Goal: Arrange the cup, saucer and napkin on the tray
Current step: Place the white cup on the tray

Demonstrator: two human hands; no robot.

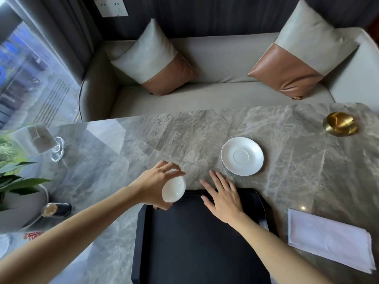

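My left hand (pixel 158 181) grips a small white cup (pixel 173 190), tilted so its inside shows, above the far left corner of the black tray (pixel 194 242). My right hand (pixel 222 194) is flat with fingers spread, resting over the tray's far rim. A white saucer (pixel 242 156) lies on the marble table beyond the tray, just past my right fingertips. A folded white napkin (pixel 328 239) lies on the table to the right of the tray. The tray holds nothing.
A brass bowl-shaped object (pixel 340 124) sits at the far right of the grey marble table (pixel 184 136). At the left stand a clear glass holder (pixel 44 143), a potted plant (pixel 18 187) and a small dark jar (pixel 57 210). A sofa with two cushions (pixel 205 68) lies behind the table.
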